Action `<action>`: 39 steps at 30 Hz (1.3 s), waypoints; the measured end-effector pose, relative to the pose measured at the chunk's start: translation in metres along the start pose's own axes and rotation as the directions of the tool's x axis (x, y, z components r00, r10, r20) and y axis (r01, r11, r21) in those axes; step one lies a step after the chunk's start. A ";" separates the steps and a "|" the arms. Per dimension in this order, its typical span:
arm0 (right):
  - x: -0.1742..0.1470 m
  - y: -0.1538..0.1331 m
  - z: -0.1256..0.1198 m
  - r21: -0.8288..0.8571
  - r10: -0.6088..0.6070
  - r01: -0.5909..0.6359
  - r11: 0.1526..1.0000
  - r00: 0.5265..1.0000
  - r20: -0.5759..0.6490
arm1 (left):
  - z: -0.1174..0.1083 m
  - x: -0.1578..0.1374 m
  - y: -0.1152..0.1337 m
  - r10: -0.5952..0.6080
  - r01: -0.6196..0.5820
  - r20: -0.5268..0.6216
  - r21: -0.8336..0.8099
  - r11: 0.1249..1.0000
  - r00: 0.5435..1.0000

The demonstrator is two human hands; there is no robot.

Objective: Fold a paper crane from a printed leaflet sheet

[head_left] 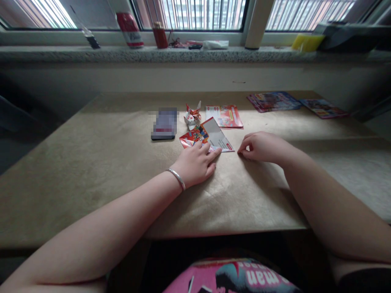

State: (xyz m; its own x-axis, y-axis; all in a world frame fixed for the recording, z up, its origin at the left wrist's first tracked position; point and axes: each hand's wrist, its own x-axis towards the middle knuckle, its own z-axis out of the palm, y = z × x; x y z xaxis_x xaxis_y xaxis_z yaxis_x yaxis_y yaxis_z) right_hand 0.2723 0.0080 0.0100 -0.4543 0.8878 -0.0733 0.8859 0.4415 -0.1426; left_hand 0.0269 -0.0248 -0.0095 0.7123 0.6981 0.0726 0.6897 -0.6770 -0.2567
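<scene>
A folded sheet of printed paper [217, 136] lies on the table, red with cartoon figures on one part and pale on another. My left hand [197, 162], with a silver bangle at the wrist, rests on its near edge with the fingers spread flat. Just off the paper's right corner is my right hand [259, 147], thumb and forefinger curled together with the tips on the table; whether anything is pinched there I cannot make out. Behind the sheet stands a folded paper figure [192, 116] in red and white.
A phone [165, 123] lies left of the paper figure, and flat red printed sheets [226, 116] lie to its right. Colourful booklets [273, 101] and another booklet [324, 108] sit at the back right. The windowsill [183, 56] holds a red can [130, 30] and other items.
</scene>
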 end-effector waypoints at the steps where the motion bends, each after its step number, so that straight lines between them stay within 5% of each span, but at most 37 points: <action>1: 0.000 0.000 0.001 0.004 0.002 -0.002 1.000 0.999 -0.046 | 0.000 0.000 0.000 0.000 0.000 -0.001 0.000 1.000 1.000; 4: 0.002 -0.004 0.006 0.062 0.008 0.009 0.998 0.964 -0.267 | 0.001 0.000 0.000 0.002 -0.002 -0.006 0.002 1.000 1.000; 6: 0.003 -0.011 0.010 0.071 -0.102 0.132 0.989 0.940 -0.324 | 0.002 0.000 -0.001 0.010 -0.010 -0.014 0.004 1.000 1.000; 10: 0.004 -0.024 0.016 -0.007 -0.240 0.245 0.970 0.947 -0.213 | 0.003 0.001 -0.001 0.024 -0.024 -0.024 0.009 1.000 0.999; 19: 0.002 -0.042 0.011 -0.207 -0.227 0.202 0.957 0.968 -0.106 | 0.003 0.002 -0.001 0.071 -0.071 -0.021 0.005 0.997 0.997; 39: 0.003 -0.041 0.011 -0.101 -0.209 0.195 0.975 0.967 -0.143 | -0.004 -0.009 -0.033 0.114 -0.110 0.012 -0.151 0.982 0.993</action>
State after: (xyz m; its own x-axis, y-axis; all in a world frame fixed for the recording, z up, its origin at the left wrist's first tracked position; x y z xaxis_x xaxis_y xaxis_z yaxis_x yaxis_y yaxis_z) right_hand 0.2334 -0.0087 0.0047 -0.6108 0.7854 0.1002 0.7849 0.6173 -0.0537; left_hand -0.0016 -0.0103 0.0022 0.7844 0.6194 0.0313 0.6185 -0.7774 -0.1146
